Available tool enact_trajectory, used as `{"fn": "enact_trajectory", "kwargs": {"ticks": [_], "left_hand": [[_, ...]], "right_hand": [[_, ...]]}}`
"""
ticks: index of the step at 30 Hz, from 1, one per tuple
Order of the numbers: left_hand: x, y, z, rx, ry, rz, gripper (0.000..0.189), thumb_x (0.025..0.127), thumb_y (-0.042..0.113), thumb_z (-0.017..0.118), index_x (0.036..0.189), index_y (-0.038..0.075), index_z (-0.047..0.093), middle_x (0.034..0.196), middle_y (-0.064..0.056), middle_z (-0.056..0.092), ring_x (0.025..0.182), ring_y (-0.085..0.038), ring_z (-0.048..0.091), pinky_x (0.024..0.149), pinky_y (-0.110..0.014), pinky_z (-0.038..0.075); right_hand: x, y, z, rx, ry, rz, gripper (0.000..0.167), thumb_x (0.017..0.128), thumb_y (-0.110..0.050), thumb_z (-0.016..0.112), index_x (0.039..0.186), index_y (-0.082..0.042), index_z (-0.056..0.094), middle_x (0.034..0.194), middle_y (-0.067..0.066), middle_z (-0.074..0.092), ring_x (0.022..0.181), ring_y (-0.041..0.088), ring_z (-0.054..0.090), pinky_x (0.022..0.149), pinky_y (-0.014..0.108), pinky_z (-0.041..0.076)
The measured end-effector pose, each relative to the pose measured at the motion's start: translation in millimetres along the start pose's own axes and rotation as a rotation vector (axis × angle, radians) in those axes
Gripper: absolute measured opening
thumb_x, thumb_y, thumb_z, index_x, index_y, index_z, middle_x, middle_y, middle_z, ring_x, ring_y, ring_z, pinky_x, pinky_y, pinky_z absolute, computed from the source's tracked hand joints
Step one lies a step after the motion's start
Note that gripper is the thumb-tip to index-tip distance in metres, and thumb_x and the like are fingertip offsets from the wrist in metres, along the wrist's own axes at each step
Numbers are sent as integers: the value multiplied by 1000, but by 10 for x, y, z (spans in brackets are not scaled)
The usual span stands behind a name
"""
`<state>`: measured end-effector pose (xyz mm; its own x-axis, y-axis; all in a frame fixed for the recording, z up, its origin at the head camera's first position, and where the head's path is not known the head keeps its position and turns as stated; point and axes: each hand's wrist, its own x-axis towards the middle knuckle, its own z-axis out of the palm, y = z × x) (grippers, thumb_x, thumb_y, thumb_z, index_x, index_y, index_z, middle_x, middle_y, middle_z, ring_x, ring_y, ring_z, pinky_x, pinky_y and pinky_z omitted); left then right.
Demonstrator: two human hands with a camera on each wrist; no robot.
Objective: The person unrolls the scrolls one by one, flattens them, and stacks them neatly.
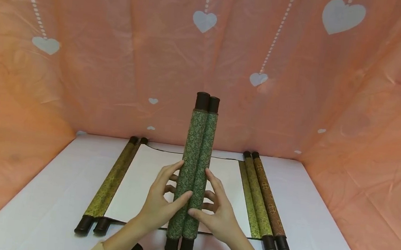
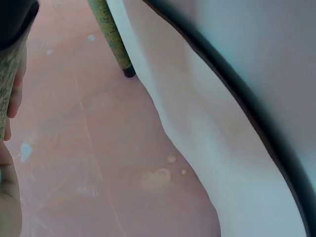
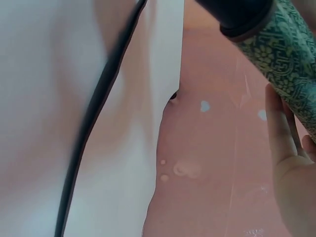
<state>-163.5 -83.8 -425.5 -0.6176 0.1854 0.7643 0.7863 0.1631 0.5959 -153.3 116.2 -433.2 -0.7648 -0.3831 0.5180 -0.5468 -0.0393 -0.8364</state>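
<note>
A green patterned scroll [image 1: 193, 152], wound on two rollers with dark end knobs, is held nearly upright at the middle of the head view. My left hand [image 1: 158, 207] grips its left roller, thumb in front and other fingers at the side and behind. On the opposite side my right hand [image 1: 220, 221] holds the right roller in the same way. In the right wrist view the scroll's green cloth [image 3: 286, 59] shows a flower and key pattern. Behind it lies an unrolled scroll with a white sheet [image 1: 147, 176], partly hidden by the hands and rollers.
A yellow-green roller [image 1: 111, 185] ends the sheet at left, another [image 1: 258, 188] at right. Against the right one lies a brown patterned roller [image 1: 270, 193]. The white table [image 1: 46, 198] is bordered by an orange curtain with hearts [image 1: 118, 71].
</note>
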Motion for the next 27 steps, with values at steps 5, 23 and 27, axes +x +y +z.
{"fn": "enact_trajectory", "kwargs": {"ticks": [5,23,27], "left_hand": [[44,10,55,-10,44,-44,78,89,-8,76,157,10,43,140,-15,52,100,-16,57,69,-28,55],[123,-56,58,3,19,-207,74,95,6,76,159,19,42,142,-17,53,97,-22,62,69,-31,59],[120,-90,20,0,3,-219,73,95,6,76,159,17,41,142,-19,54,96,-25,65,69,-32,60]], "right_hand": [[-11,4,-8,-14,11,-7,102,88,6,78,168,-16,20,159,20,30,120,15,63,86,38,60],[71,50,-11,-18,48,104,96,90,1,79,167,-24,28,157,13,38,109,15,64,80,34,60],[87,64,-18,-10,41,116,96,90,1,79,167,-24,28,157,14,38,113,17,64,82,37,61]]}}
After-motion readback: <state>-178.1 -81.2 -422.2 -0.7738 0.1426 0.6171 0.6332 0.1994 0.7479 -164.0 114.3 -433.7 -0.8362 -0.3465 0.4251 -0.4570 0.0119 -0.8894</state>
